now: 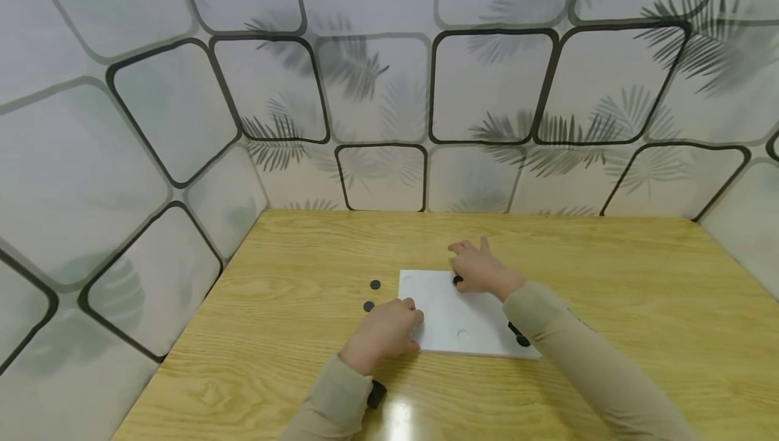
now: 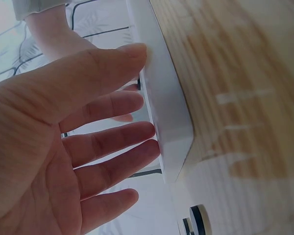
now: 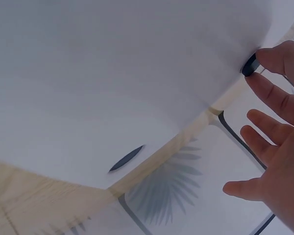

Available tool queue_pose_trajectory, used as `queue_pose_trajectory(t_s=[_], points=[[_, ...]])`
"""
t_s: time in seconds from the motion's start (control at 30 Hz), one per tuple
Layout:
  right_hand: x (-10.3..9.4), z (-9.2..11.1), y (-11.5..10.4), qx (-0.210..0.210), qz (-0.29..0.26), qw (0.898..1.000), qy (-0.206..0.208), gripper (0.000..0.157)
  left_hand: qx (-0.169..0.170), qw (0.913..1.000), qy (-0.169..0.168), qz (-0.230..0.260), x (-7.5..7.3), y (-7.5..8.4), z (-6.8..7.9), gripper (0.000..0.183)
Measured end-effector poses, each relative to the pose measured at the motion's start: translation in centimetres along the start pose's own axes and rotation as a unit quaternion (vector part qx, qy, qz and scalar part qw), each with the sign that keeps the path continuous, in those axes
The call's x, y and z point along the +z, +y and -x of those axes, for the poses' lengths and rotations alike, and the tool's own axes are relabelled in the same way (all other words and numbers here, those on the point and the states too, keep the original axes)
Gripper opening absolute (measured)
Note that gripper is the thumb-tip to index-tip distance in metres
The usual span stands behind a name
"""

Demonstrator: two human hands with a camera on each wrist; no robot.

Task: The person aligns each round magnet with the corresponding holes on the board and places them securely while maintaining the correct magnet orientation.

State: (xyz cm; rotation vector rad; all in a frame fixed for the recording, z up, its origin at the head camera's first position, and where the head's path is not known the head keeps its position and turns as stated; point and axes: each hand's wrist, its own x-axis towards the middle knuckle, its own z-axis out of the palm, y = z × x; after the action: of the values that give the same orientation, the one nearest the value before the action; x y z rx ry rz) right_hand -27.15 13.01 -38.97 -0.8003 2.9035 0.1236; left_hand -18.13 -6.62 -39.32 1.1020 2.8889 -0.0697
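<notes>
A white board (image 1: pixel 447 319) with shallow round recesses lies on the table. Near its far edge, my right hand (image 1: pixel 481 270) pinches a small black disc (image 3: pixel 250 64) between thumb and index finger, low over the surface; its other fingers are spread. Fairly straight fingertips of my left hand (image 1: pixel 389 326) touch the board's left edge, and the thumb (image 2: pixel 134 54) rests against it too. One recess (image 1: pixel 409 280) shows at the far left corner, another (image 1: pixel 464 335) along the near side. A black disc (image 1: pixel 523 341) sits at the near right corner. Another dark disc (image 3: pixel 126 158) lies in the board.
Two loose black discs, one farther (image 1: pixel 375 285) and one nearer (image 1: pixel 368 306), lie on the wooden table (image 1: pixel 274 333) left of the board. A patterned wall covering (image 1: pixel 377 177) rises behind the table. My right forearm (image 1: pixel 584 353) crosses over the board's right side.
</notes>
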Motion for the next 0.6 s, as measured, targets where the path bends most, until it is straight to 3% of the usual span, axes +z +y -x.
queue_pose_trajectory(t_s=[0.6], points=[[0.43, -0.05, 0.14, 0.007, -0.011, 1.000, -0.003, 0.022, -0.002, 1.0000, 0.002, 0.000, 0.05, 0.03, 0.01, 0.030]])
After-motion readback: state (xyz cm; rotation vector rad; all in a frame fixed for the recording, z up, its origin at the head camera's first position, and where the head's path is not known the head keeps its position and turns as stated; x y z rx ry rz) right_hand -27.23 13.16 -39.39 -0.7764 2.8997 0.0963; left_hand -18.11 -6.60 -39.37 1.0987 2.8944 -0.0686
